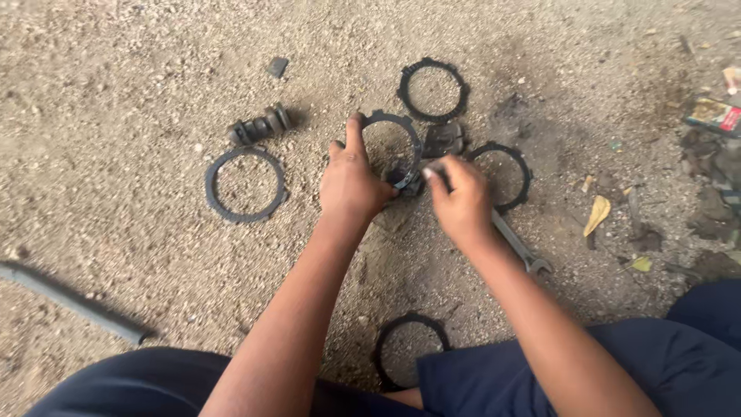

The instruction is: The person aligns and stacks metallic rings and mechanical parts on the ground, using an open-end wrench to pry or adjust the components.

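Observation:
My left hand [351, 179] grips a dark toothed ring plate [411, 137], holding its left and lower edge with the index finger stretched up along the rim. My right hand [461, 199] is closed on a small dark metal piece [409, 182] at the ring's lower right edge. Both hands hover just above sandy ground. Another toothed ring [510, 153] lies partly under my right hand, and a block-like dark part [444, 139] sits between the rings.
More ring plates lie around: a smooth one [245, 184] at left, a toothed one [433, 90] farther away, one [409, 347] near my knees. A stack of small springs [261, 126], a spanner [521, 249], a grey pipe [73, 301] and litter [718, 116] at right.

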